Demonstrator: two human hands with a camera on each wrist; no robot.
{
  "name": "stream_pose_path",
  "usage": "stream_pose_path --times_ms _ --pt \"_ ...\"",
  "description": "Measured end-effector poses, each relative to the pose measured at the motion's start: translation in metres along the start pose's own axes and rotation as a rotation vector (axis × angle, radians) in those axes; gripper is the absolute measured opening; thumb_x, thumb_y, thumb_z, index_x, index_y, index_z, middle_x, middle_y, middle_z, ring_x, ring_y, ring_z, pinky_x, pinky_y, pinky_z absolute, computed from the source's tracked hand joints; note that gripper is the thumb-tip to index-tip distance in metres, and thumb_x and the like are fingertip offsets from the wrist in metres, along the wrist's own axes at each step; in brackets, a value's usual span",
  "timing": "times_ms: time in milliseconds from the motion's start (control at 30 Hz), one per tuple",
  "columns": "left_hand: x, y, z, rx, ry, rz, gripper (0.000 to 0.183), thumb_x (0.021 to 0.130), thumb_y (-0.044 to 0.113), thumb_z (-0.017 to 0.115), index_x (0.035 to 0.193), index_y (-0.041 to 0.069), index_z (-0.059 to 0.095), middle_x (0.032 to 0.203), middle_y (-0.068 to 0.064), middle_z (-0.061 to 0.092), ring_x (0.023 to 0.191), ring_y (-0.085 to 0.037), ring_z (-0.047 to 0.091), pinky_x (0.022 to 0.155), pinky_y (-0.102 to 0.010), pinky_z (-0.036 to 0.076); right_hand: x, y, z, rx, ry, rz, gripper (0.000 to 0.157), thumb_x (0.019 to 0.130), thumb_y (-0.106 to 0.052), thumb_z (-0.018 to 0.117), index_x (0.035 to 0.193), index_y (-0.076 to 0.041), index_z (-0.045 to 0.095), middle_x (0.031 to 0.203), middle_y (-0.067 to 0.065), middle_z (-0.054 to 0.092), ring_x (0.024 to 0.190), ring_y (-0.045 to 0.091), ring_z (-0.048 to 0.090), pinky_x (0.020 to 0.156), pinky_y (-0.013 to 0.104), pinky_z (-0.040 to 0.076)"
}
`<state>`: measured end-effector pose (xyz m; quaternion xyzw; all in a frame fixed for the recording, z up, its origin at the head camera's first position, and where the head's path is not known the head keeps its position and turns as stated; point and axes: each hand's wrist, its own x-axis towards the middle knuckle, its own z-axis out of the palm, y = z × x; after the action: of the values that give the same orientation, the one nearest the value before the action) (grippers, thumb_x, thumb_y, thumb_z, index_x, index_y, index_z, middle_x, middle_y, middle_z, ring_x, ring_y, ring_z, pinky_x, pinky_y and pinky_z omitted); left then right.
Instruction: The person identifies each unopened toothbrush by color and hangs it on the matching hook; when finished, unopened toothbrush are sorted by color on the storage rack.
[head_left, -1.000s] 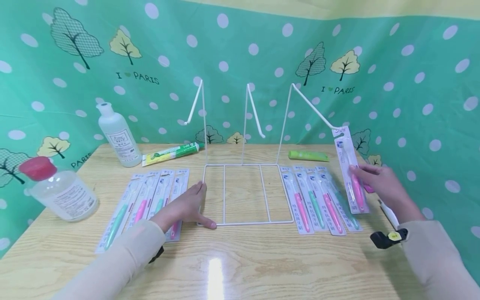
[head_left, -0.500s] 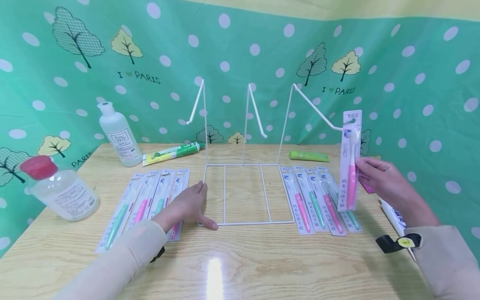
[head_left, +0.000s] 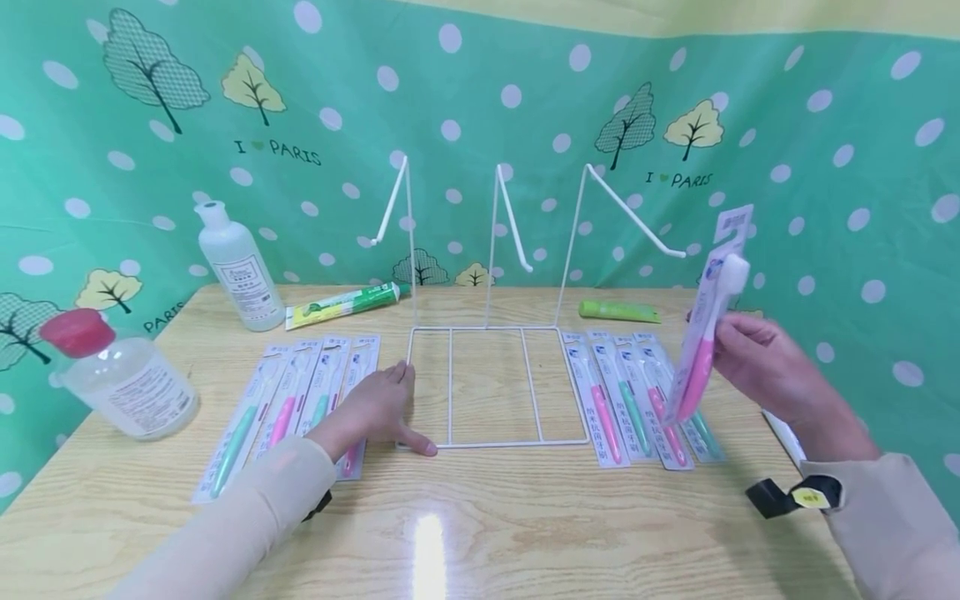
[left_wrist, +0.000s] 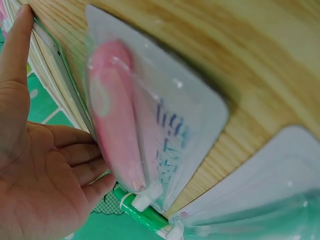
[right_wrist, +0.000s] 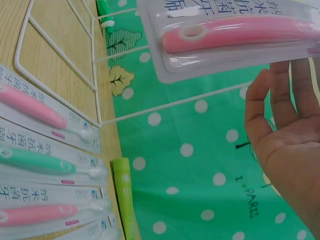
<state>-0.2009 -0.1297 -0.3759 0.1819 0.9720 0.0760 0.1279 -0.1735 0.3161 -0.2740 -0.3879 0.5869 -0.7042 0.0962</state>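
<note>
My right hand (head_left: 772, 379) pinches a packaged pink toothbrush (head_left: 703, 358) by its right edge, upright and turned partly edge-on. The pack is in the air, to the right of the tip of the right-hand hook (head_left: 637, 221) and apart from it. In the right wrist view its pink handle (right_wrist: 240, 34) crosses the top, above the curved fingers. My left hand (head_left: 382, 408) rests at the left side of the white wire rack (head_left: 495, 445), thumb at the front corner, fingers extended. Beside it, in the left wrist view, lies another packaged pink toothbrush (left_wrist: 117, 120).
Several packaged toothbrushes (head_left: 606, 425) lie right of the rack, and several more (head_left: 238, 450) lie left. Behind are a green-yellow toothpaste tube (head_left: 345, 306) and a green tube (head_left: 618, 312). A clear bottle (head_left: 240, 275) and a red-capped bottle (head_left: 138, 392) stand left. A white tube (head_left: 783, 437) lies far right.
The toothbrush pack has moved up and right, away from the right hook's tip, and turned from face-on to nearly edge-on. My left hand has stayed at the rack.
</note>
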Motion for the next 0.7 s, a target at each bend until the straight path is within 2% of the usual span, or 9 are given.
stream_pose_path --times_ms 133,300,400,533,700 --pt "0.001 0.001 -0.001 0.019 -0.002 -0.006 0.136 0.044 0.081 0.061 0.14 -0.008 0.021 0.144 -0.027 0.019 0.131 -0.04 0.023 0.107 -0.048 0.02 0.004 0.0 0.006 -0.042 -0.012 0.009 0.037 0.097 0.006 0.025 0.114 0.005 0.058 0.109 0.007 0.055 0.098 0.016 0.05 0.091 0.026 0.043" --pt "0.001 0.001 -0.002 0.023 0.007 -0.006 0.134 0.046 0.08 0.061 0.139 -0.008 0.023 0.144 -0.027 0.021 0.131 -0.04 0.023 0.107 -0.048 0.02 0.007 0.002 0.011 -0.097 0.051 0.089 0.037 0.097 0.005 0.028 0.111 0.0 0.062 0.116 0.006 0.053 0.101 0.014 0.052 0.091 0.024 0.044" --pt "0.002 0.0 -0.001 0.02 0.012 -0.004 0.133 0.046 0.08 0.061 0.139 -0.008 0.023 0.143 -0.027 0.021 0.13 -0.04 0.024 0.107 -0.049 0.021 0.009 0.004 0.011 -0.089 0.066 0.108 0.037 0.097 0.004 0.028 0.11 -0.002 0.063 0.118 0.005 0.051 0.103 0.014 0.053 0.091 0.024 0.044" --pt "0.002 0.0 -0.001 0.019 0.028 0.003 0.131 0.048 0.08 0.06 0.139 -0.008 0.024 0.143 -0.027 0.023 0.129 -0.041 0.026 0.106 -0.049 0.023 0.013 0.008 0.011 -0.038 0.036 0.085 0.037 0.097 0.006 0.028 0.111 -0.001 0.062 0.113 0.005 0.051 0.102 0.014 0.054 0.09 0.024 0.044" --pt "0.003 -0.001 -0.002 0.016 0.034 0.001 0.13 0.048 0.079 0.061 0.138 -0.008 0.026 0.142 -0.027 0.025 0.128 -0.041 0.029 0.105 -0.049 0.025 0.019 0.011 0.012 -0.047 0.026 0.093 0.035 0.097 0.005 0.028 0.114 0.003 0.059 0.114 0.007 0.054 0.104 0.016 0.057 0.092 0.025 0.044"
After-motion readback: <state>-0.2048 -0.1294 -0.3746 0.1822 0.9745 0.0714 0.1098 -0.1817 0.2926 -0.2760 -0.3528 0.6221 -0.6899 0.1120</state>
